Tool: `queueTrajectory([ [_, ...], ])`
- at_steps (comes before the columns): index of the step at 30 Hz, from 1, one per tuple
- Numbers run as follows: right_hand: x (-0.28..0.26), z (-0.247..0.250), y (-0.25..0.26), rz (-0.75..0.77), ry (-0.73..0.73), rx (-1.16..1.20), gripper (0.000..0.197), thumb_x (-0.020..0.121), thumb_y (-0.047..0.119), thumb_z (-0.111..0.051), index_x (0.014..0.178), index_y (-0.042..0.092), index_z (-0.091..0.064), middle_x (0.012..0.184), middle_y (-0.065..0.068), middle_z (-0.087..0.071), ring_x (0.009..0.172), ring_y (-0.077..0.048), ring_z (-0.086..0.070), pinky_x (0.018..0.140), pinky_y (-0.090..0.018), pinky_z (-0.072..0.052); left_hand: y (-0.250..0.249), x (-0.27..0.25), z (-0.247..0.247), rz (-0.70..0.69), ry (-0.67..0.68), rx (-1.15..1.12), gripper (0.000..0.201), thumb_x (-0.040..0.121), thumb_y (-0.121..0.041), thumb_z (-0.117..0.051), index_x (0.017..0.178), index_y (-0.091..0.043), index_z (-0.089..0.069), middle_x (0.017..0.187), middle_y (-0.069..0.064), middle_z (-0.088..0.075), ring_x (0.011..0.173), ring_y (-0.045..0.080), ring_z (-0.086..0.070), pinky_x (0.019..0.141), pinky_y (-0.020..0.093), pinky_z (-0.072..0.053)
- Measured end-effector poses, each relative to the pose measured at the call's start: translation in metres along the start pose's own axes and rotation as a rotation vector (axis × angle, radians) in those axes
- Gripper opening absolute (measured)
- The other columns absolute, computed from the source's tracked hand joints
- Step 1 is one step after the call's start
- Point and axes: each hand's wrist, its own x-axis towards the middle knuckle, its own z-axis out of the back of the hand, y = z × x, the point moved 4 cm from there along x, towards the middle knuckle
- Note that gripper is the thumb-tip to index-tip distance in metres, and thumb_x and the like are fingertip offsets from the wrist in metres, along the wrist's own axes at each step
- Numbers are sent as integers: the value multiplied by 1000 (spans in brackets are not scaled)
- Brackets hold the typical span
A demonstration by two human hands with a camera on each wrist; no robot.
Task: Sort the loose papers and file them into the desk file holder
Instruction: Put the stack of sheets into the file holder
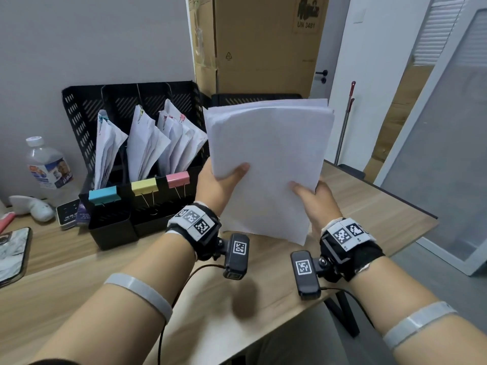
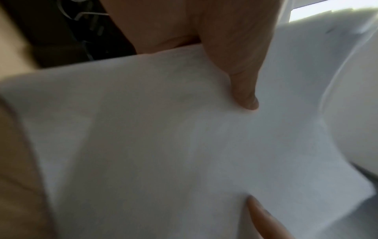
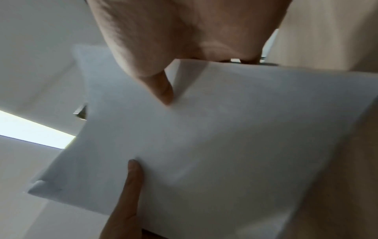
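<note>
Both hands hold one thick stack of plain white paper sheets [image 1: 268,164] up in the air above the pale wood-grain desk [image 1: 369,204]. The left hand [image 1: 218,185] grips the stack's left edge, thumb pressed flat on the front sheet and the other fingers hidden behind it. The right hand [image 1: 316,201] grips the lower right edge the same way, thumb on the front, remaining fingers behind. In the left wrist view the thumb [image 2: 241,77] dents the top sheet slightly; the sheet faces in view show no legible print.

Just left of the left hand's fingers stands the black perforated metal desk file holder [image 1: 87,122]. Three of its slots hold leaning bundles of white papers [image 1: 147,146]. Clipped on its low front wall are a teal binder clip [image 1: 103,195], a yellow binder clip [image 1: 144,186] and a pink binder clip [image 1: 178,178].

Beyond the fingertips rises a tall brown cardboard box [image 1: 263,46] printed "UN 3481". Far to the left of the holder stands a clear plastic water bottle with a blue label [image 1: 47,167]; its label text is too small to read.
</note>
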Motion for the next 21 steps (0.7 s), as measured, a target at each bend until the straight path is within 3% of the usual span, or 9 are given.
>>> queueTrajectory([
  [2,-4,2,-14,-97,30,24,54,78,24,-79,125,12,-56,112,-7,-73,102,-27,-71,91,-44,-57,25,-6,4,124,36,-7,37,77,-34,-85,109,-22,-71,108,0,-77,102,20,-73,88,40,-60],
  [4,-7,3,-23,-196,96,57,42,81,17,-80,119,10,-63,111,-10,-75,100,-29,-72,94,-48,-56,48,-12,10,253,74,9,31,78,-31,-85,103,-18,-74,103,4,-78,102,27,-73,91,45,-59],
  [6,-9,3,-27,-287,204,14,28,81,21,-81,106,12,-73,106,-8,-77,99,-29,-73,99,-50,-53,64,-16,13,346,132,4,31,77,-29,-86,102,-14,-75,104,9,-78,106,35,-71,93,49,-57],
  [8,-9,3,-23,-262,308,-150,22,83,31,-78,100,17,-75,106,-1,-78,102,-24,-73,101,-45,-52,71,-20,15,400,155,-35,38,70,-32,-89,100,-13,-76,107,13,-77,108,39,-70,97,56,-54],
  [10,-12,0,-16,-225,407,-256,12,92,31,-68,102,24,-70,109,4,-75,105,-17,-70,99,-35,-50,74,-19,17,410,143,-54,40,65,-35,-90,97,-14,-78,108,16,-76,108,41,-69,99,61,-51],
  [13,-16,-5,-10,-231,512,-289,16,99,22,-58,113,30,-61,111,11,-69,101,-6,-64,88,-28,-51,66,-16,20,384,147,-10,21,80,-22,-83,97,-12,-75,108,16,-75,105,37,-70,99,55,-52],
  [16,-18,-2,3,-191,523,-384,13,96,29,-62,108,33,-62,117,4,-71,98,-10,-68,85,-33,-54,50,-5,20,317,195,47,15,89,-12,-73,103,-7,-73,106,16,-75,95,29,-71,93,47,-56],
  [19,-16,1,26,-124,470,-399,31,90,37,-70,119,25,-66,108,4,-76,94,-16,-74,79,-35,-61,25,10,23,286,298,117,19,92,-13,-69,109,-4,-72,105,15,-76,90,25,-73,86,40,-58],
  [21,-13,-1,43,-56,432,-502,37,90,42,-68,120,19,-67,111,4,-74,101,-17,-71,91,-37,-57,11,23,24,268,339,154,24,92,-16,-71,112,-3,-71,108,17,-76,94,29,-73,88,42,-58],
])
